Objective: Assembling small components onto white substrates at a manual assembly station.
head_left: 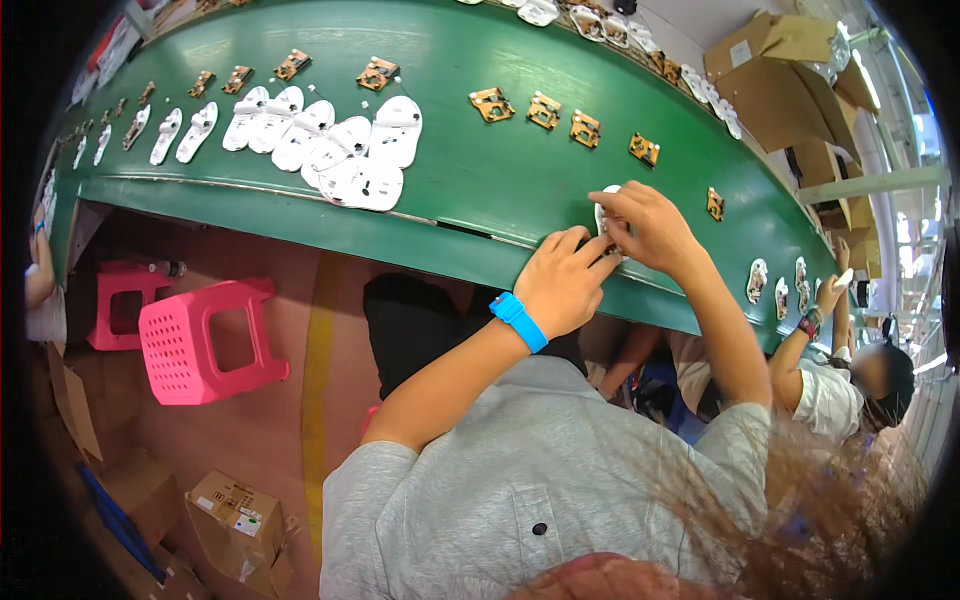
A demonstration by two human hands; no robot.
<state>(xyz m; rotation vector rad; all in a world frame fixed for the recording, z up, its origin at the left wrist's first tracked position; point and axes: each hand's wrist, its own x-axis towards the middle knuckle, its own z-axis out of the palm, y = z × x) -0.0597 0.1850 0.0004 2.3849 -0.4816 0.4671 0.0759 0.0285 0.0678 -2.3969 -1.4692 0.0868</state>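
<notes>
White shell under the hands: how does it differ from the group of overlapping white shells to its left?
The white shell has the fingers of the left hand and right hand at it; the overlapping white shells lie untouched. The white shell is mostly hidden by those fingers, while the overlapping white shells show broad faces. The white shell sits apart; the overlapping white shells are bunched together. Both are white.

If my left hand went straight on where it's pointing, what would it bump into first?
Probably the white part at its fingertips, then your right hand, though depth is hard to judge.
</notes>
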